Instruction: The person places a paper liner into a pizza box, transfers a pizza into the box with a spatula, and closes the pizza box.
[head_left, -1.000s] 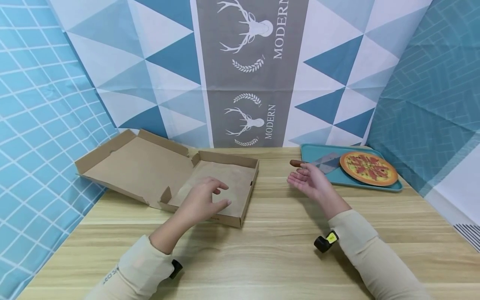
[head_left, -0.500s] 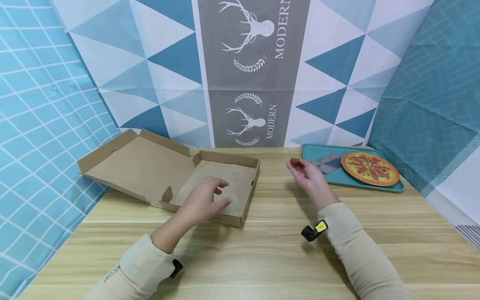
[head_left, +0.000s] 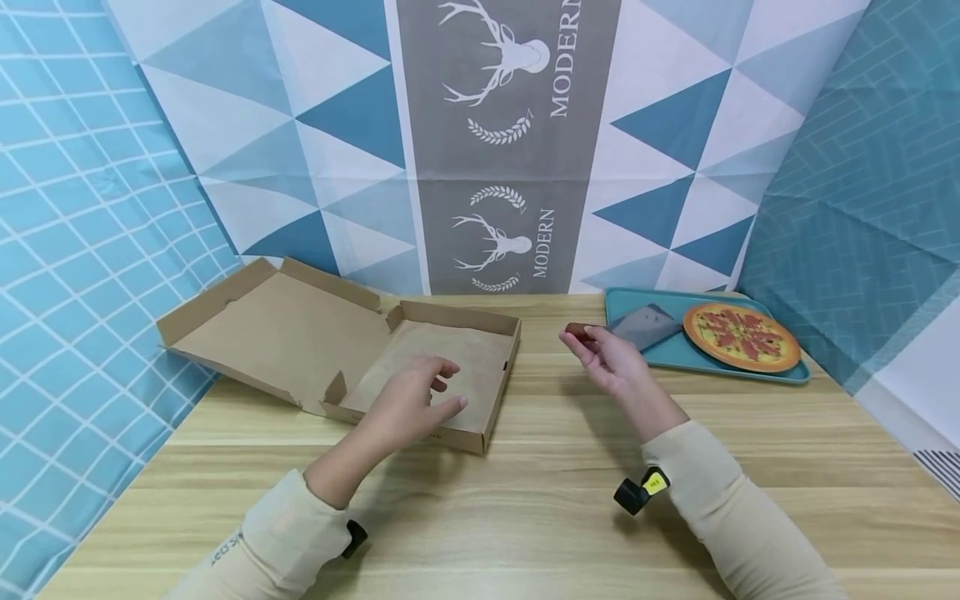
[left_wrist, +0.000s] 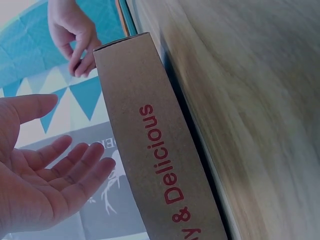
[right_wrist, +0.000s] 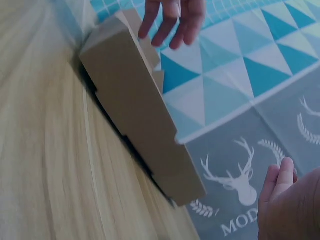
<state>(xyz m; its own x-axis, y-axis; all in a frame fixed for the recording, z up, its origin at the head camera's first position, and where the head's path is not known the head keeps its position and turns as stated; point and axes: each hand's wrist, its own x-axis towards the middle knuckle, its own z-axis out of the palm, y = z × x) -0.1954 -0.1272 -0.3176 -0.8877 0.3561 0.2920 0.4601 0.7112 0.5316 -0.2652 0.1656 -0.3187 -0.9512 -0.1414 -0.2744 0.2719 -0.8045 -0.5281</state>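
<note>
In the head view my right hand (head_left: 617,364) grips the brown handle of a pizza server (head_left: 645,326), whose flat grey triangular blade points right, over the left part of the teal tray (head_left: 675,358). A round pizza (head_left: 742,337) lies on the tray's right side, beside the blade tip. My left hand (head_left: 405,404) hovers above the front of the open cardboard pizza box (head_left: 480,350), holding nothing, its fingers loosely bent and thumb apart. In the left wrist view, that left hand (left_wrist: 55,175) is beside the box's printed side wall (left_wrist: 160,150).
The box lid (head_left: 292,333) lies folded back to the left, close to the blue grid wall cloth (head_left: 90,250). A patterned backdrop (head_left: 502,150) stands behind the wooden table (head_left: 525,517). Between box and tray runs a strip of tabletop.
My right hand has closed its fingers on the server's handle and shifted slightly left. The server's blade has shifted left with it, away from the pizza. My left hand stays nearly still.
</note>
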